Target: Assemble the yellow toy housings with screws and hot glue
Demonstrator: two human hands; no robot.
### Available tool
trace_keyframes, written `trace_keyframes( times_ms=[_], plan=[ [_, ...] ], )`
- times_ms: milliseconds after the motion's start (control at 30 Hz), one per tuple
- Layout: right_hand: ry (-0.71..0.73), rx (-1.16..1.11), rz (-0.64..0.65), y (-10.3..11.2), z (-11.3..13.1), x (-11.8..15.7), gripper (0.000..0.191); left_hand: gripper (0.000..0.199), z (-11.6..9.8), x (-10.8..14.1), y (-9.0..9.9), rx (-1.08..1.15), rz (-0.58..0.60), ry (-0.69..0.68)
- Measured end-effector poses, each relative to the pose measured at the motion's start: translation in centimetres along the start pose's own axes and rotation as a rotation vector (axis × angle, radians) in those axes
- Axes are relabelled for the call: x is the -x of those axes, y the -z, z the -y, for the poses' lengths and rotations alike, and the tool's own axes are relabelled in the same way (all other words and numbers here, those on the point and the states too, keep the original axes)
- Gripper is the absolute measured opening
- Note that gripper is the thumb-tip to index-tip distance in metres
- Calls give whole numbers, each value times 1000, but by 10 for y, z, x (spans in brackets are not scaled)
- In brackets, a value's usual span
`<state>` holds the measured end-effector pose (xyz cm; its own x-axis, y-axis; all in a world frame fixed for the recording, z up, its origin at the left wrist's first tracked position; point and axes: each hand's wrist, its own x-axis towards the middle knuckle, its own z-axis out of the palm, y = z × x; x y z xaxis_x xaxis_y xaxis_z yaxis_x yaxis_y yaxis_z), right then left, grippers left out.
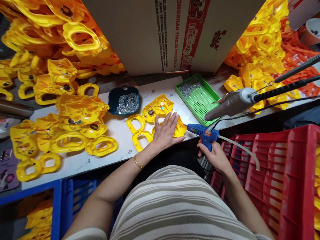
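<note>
Striped shirt (175, 203): nearest camera, bottom centre.
Left hand (165, 131): palm down, fingers straight and spread, gripping nothing; laid over yellow casing (180, 127).
Yellow casing: under left hand, on white board (120, 125); sticks out right of the fingers, rest partly covered.
Right hand (212, 154): fingers wrapped round handle of blue glue gun (203, 131).
Blue glue gun: nozzle points left, at casing's right edge, just beside left fingers; touching or not, cannot tell. Pale glue stick (243, 149) out the back.
Open casing (158, 107): beyond left fingertips, round part and wires inside.
Dark tray (124, 111): small metal pieces, left of open casing.
Green tray (206, 118): small metal pieces at far end; grey tool (228, 104) over right side.
Yellow pile (80, 116): board's left part.
Carton (140, 36): behind board.
Red crate (295, 166): right of the right hand.
Blue crate (57, 203): lower left.
</note>
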<state>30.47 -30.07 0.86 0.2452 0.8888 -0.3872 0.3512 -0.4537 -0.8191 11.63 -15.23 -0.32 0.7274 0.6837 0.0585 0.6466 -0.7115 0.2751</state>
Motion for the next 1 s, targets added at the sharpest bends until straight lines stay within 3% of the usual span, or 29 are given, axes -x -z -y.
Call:
trace_keyframes(
  times_ms=[600, 767, 933, 1000],
  plan=[
    [-37, 100, -16, 3, 14, 2, 30, 88, 6, -1, -1, 12, 22, -1],
    [-25, -92, 7, 2, 15, 3, 35, 89, 9, -2, -2, 25, 30, 0],
    [32, -458, 149, 2, 26, 7, 39, 89, 14, 2, 7, 49, 56, -34],
    [81, -493, 118, 1, 29, 4, 39, 90, 19, 5, 14, 49, 67, -71]
  ],
)
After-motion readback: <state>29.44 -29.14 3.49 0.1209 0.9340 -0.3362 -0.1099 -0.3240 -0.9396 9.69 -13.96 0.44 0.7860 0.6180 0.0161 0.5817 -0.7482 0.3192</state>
